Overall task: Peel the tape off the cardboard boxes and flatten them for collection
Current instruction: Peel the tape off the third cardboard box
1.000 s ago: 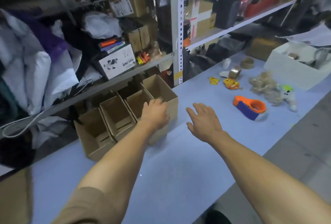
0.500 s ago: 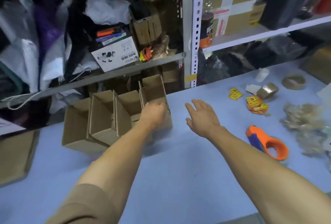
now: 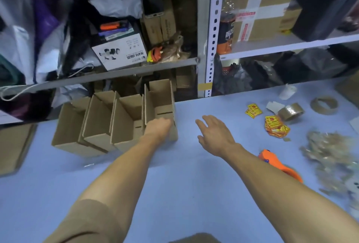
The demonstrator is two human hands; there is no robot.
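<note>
Several small open brown cardboard boxes stand in a tilted row on the blue table (image 3: 174,194), under the shelf. My left hand (image 3: 158,129) grips the near rim of the rightmost box (image 3: 160,103), its fingers curled over the edge and hidden inside. The neighbouring box (image 3: 128,118) leans against it on the left. My right hand (image 3: 214,136) hovers just right of that box, fingers spread and relaxed, holding nothing. An orange and blue tape dispenser (image 3: 279,165) lies beside my right forearm.
A roll of brown tape (image 3: 290,110), an empty tape core (image 3: 323,104) and yellow-red stickers (image 3: 275,126) lie at the right. A heap of crumpled peeled tape (image 3: 330,153) sits at the far right. A flat cardboard piece (image 3: 13,145) lies left. Cluttered metal shelves (image 3: 206,48) stand behind.
The view has swung left and closer to the boxes. My left hand stays on the rightmost box's rim, and my right hand remains spread beside it.
</note>
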